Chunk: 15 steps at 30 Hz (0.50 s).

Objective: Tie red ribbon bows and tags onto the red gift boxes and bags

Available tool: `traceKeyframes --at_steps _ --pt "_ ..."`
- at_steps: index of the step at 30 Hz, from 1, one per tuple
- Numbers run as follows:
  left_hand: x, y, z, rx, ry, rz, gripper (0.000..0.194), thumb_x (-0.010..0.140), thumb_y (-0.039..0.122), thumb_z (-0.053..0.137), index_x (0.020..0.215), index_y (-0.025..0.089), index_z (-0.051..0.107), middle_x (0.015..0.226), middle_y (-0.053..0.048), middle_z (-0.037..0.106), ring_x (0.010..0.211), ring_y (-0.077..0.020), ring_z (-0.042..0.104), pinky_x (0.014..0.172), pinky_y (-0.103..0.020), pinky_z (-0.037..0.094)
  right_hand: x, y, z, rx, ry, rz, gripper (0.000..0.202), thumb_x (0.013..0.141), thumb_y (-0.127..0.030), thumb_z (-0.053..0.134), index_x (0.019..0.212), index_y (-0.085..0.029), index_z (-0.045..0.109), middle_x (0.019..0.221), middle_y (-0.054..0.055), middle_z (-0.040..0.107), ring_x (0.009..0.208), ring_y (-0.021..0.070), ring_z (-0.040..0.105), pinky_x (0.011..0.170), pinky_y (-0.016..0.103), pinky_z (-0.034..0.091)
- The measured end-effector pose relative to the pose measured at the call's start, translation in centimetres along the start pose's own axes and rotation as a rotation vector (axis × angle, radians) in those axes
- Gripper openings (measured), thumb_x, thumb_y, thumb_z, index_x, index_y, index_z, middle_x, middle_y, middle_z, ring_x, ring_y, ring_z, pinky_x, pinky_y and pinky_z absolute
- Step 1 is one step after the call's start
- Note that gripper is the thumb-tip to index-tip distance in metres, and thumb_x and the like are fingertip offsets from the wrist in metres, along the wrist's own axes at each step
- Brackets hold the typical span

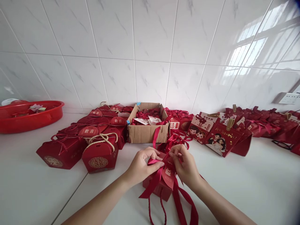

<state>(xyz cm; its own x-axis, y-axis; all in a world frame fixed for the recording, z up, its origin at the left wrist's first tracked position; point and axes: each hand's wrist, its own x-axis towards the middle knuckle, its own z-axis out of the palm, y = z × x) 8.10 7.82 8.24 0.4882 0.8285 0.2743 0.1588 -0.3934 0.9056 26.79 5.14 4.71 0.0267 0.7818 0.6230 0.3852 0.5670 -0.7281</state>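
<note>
A small red gift box (157,184) with a rope handle stands on the white surface between my hands. My left hand (146,164) pinches a dark red satin ribbon (153,186) above the box's top. On the other side, my right hand (184,164) has its thumb and fingers closed on the ribbon too. A red tag (169,177) with pale lettering lies against the box under the ribbon. Long ribbon ends hang toward me, and the rope handle (161,206) droops over the near side. My fingers partly hide where the ribbon crosses.
Behind the box is a cardboard carton (148,134) with cards and ribbon. Loose ribbon (174,142) lies beside it. Several roped red boxes (99,157) stand left, near a red basin (47,115). Printed gift boxes (221,140) stand right. A tiled wall (152,78) rises behind.
</note>
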Motion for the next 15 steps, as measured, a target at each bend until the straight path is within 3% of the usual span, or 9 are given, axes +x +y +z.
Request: traceKeyframes --at_steps 5,9,15 --pt "-0.01 0.16 -0.18 -0.025 -0.015 -0.007 0.036 0.079 0.030 0.063 0.059 0.020 0.034 0.086 -0.005 0.066 0.091 -0.0202 0.063 0.084 -0.030 0.046 0.08 -0.11 -0.67 0.038 -0.102 -0.017 0.002 0.095 -0.023 0.046 0.094 -0.024 0.047 0.087 0.001 0.057 0.076 0.0142 0.054 0.068 0.027 0.047" --pt "0.00 0.38 0.05 -0.026 0.030 -0.042 0.038 0.084 0.038 0.058 0.061 0.021 0.032 0.081 -0.003 0.065 0.087 -0.0191 0.062 0.078 -0.028 0.047 0.06 -0.33 -1.02 -0.002 -0.155 -0.007 0.015 0.093 -0.028 0.053 0.107 -0.024 0.049 0.092 0.003 0.059 0.083 0.0157 0.056 0.075 0.029 0.047" --pt "-0.18 0.61 0.54 -0.034 0.086 -0.081 0.042 0.082 0.038 0.060 0.059 0.021 0.030 0.078 -0.004 0.067 0.091 -0.0210 0.065 0.081 -0.029 0.048 0.11 -0.38 -0.79 0.000 -0.121 -0.018 0.012 0.092 -0.026 0.054 0.104 -0.024 0.051 0.084 0.001 0.059 0.078 0.0155 0.057 0.073 0.029 0.048"
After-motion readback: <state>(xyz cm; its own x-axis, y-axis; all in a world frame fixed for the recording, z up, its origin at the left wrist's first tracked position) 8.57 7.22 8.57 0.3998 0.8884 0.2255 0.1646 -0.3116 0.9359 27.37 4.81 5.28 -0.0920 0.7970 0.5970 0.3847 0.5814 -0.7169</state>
